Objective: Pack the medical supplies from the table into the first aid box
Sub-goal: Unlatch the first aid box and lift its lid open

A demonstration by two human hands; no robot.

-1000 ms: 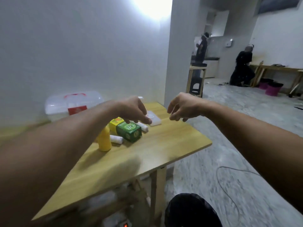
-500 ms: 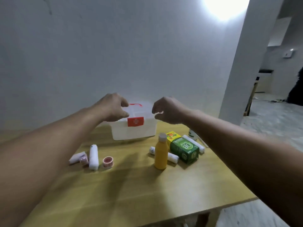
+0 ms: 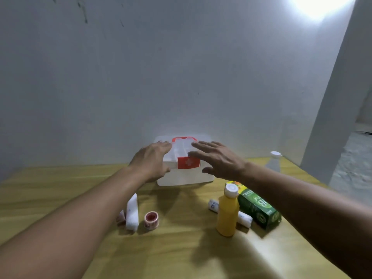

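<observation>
First aid box (image 3: pixel 181 176): white plastic, clear lid, red carry handle (image 3: pixel 184 144), red latch (image 3: pixel 188 162) with white cross. Stands at the far middle of the wooden table (image 3: pixel 181 252), lid down. Nothing packed, as far as can be seen.

Left hand (image 3: pixel 151 165): fingers spread, empty, at the box's left end; contact cannot be confirmed.

Right hand (image 3: pixel 218 161): fingers splayed, empty, at the box's right front, partly covering it.

Unpacked, near left: white gauze roll (image 3: pixel 132 212); red-cored tape roll (image 3: pixel 151 218) just beside it; a small pinkish item (image 3: pixel 121 216), partly hidden by the forearm.

Unpacked, near right: yellow bottle (image 3: pixel 227 212), white cap, upright; green carton (image 3: pixel 258 208); rolled bandage (image 3: pixel 213 205) lying behind the bottle; orange-yellow box (image 3: pixel 233 183), mostly hidden.

Unpacked, far right: clear bottle (image 3: pixel 274 163), white cap, blurred.

Progress: judged at the outset; opening the lid comes first, all packing remains.

Room: plain grey wall (image 3: pixel 181 77), scuffed upper left; pillar (image 3: pixel 334 109) right; bright lamp glare (image 3: pixel 320 5) upper right.
</observation>
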